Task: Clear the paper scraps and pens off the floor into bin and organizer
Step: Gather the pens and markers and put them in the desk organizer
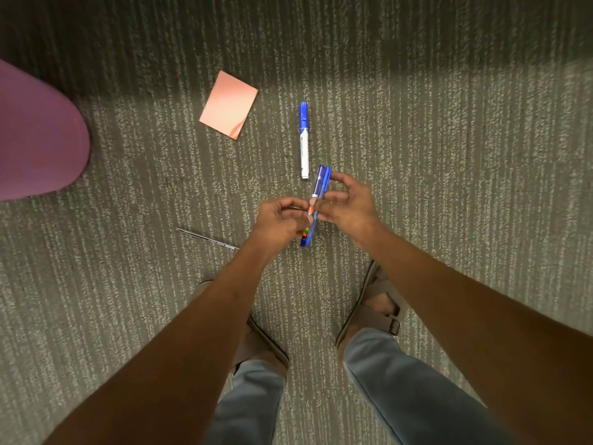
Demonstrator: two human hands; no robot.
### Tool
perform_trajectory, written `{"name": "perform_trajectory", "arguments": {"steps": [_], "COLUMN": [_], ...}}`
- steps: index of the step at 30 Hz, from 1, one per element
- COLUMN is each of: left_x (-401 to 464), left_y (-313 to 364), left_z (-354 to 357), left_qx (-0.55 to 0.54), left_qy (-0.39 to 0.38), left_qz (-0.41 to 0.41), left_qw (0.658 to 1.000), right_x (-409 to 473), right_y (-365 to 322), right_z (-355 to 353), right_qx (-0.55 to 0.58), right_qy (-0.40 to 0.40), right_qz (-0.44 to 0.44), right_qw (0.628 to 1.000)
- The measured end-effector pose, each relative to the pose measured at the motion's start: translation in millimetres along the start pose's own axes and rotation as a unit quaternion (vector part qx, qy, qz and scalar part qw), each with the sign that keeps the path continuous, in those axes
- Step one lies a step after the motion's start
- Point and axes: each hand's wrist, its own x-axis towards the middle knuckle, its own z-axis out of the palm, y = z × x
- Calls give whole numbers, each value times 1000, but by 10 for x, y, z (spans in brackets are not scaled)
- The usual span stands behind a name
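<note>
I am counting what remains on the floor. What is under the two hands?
Under the left hand and right hand, only grey striped carpet shows. The bundle of blue pens they hold hides a small patch.

Striped carpet, two sandalled feet, a purple shape at the edge.

The carpet (449, 155) is grey-green with pale flecked stripes running away from the viewer; its far part lies in deep shadow, the nearer part is lit. At the bottom stand two feet in brown strapped sandals, the left sandal (256, 342) and the right sandal (378, 303), apart from each other, toes pointing forward. Light blue trouser legs (401, 380) come down to them. At the left edge a rounded purple shape (38, 136) juts in, partly cut off; what it is cannot be told.
</note>
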Motion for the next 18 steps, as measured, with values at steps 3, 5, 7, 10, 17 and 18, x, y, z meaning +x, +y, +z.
{"name": "perform_trajectory", "arguments": {"steps": [3, 5, 7, 10, 17, 18], "left_x": [14, 37, 63, 118, 264, 278], "left_y": [-14, -6, 13, 36, 16, 16], "left_z": [-41, -54, -52, -25, 142, 164], "left_qx": [-16, -15, -10, -16, -4, -3], "left_qy": [-22, -32, -31, -22, -1, -1], "left_qz": [-28, -35, -26, -15, -2, -2], "left_qw": [999, 999, 999, 1000, 1000, 1000], "right_x": [1, 24, 50, 100, 194, 199], "right_y": [-43, -74, -100, -100, -68, -64], "right_z": [-8, -22, -37, -59, -119, -133], "right_qx": [-29, -42, -40, -40, -42, -42], "right_qy": [-11, -24, -36, -31, 22, 28], "right_qz": [-14, -18, -27, -43, -87, -90], "right_qw": [999, 999, 998, 998, 995, 995]}}
